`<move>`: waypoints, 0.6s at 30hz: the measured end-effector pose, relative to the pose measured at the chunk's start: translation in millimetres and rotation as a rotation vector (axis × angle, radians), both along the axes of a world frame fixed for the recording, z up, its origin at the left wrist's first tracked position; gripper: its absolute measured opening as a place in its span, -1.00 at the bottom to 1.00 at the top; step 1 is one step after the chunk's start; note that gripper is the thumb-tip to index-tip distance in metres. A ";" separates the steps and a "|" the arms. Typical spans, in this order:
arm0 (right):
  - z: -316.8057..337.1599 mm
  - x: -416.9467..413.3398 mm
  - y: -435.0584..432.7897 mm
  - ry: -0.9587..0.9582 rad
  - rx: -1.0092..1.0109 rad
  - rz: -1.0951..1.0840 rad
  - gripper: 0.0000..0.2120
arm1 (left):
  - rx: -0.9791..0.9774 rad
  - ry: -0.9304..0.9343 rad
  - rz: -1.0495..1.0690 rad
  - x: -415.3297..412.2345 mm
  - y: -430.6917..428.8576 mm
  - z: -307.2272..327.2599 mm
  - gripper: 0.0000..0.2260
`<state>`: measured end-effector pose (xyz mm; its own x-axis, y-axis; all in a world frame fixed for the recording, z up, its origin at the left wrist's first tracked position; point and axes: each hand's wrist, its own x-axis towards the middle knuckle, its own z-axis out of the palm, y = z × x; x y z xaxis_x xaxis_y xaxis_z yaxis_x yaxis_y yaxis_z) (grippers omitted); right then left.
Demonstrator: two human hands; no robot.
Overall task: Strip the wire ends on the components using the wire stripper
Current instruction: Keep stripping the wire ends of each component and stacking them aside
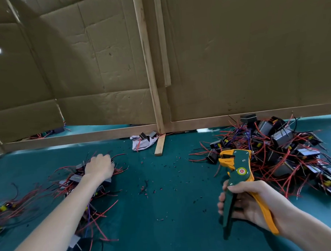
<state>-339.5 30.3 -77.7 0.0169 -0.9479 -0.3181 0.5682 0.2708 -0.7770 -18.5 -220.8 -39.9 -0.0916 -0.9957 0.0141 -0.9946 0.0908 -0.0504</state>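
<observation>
Right hand [249, 203], lower right, is curled round the green-and-yellow plastic wire stripper [239, 171]. Left hand [99, 166], centre left, lies on the black red-wired components [76, 178] (grasp not discernible). Risk: tangled leads may drag neighbouring units.

Left hand [99, 166] lay at ten o'clock, arm outstretched, fingers hidden; right hand [249, 203] at five o'clock gripped the wire stripper [239, 169].
</observation>
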 end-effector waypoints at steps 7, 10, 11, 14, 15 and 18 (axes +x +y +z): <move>-0.8 -0.8 -1.5 -0.001 0.014 0.005 -0.81 | -0.076 0.045 0.134 -5.5 -9.9 -8.3 -0.68; -1.2 -2.0 -1.6 -0.003 0.016 0.003 -0.83 | -0.186 0.012 0.036 -13.3 -12.2 -6.7 -0.82; -1.2 -2.1 -1.4 -0.003 0.018 0.003 -0.84 | -0.180 -0.001 -0.018 -16.1 -11.0 -6.5 -0.84; -0.8 -1.1 -1.2 0.002 0.021 -0.003 -0.86 | -0.122 -0.004 -0.153 -23.1 -5.3 -6.0 -0.89; -0.4 -0.8 -1.0 0.001 0.018 -0.005 -0.86 | -0.132 0.033 -0.178 -24.8 -3.5 -5.7 -0.92; 1.0 -0.5 -0.6 -0.003 0.005 -0.005 -0.86 | -0.217 0.344 -0.258 -37.3 2.1 -0.8 -0.93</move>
